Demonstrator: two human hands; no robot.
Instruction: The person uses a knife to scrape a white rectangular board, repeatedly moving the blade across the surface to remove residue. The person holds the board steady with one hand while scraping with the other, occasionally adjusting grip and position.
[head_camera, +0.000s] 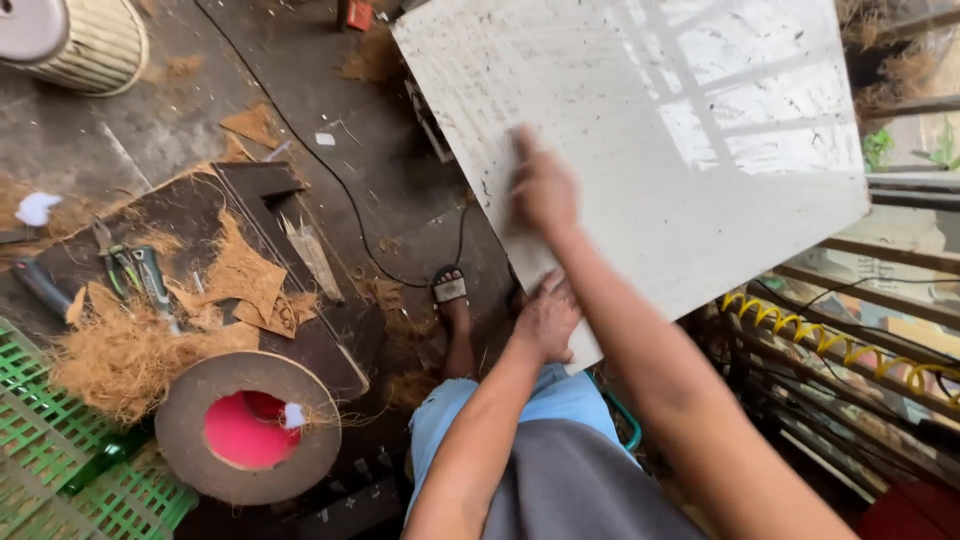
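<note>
The right hand (543, 190) is blurred; its fingers cannot be told apart. The left hand (546, 318) is partly hidden under the lower edge of the board (700, 150), whose top is cut off by the upper frame edge. The drum (75, 40) is cropped at upper left. The pliers (135, 272) are partly buried in fibre (125, 360). The crate (40, 450) is cropped at lower left.
</note>
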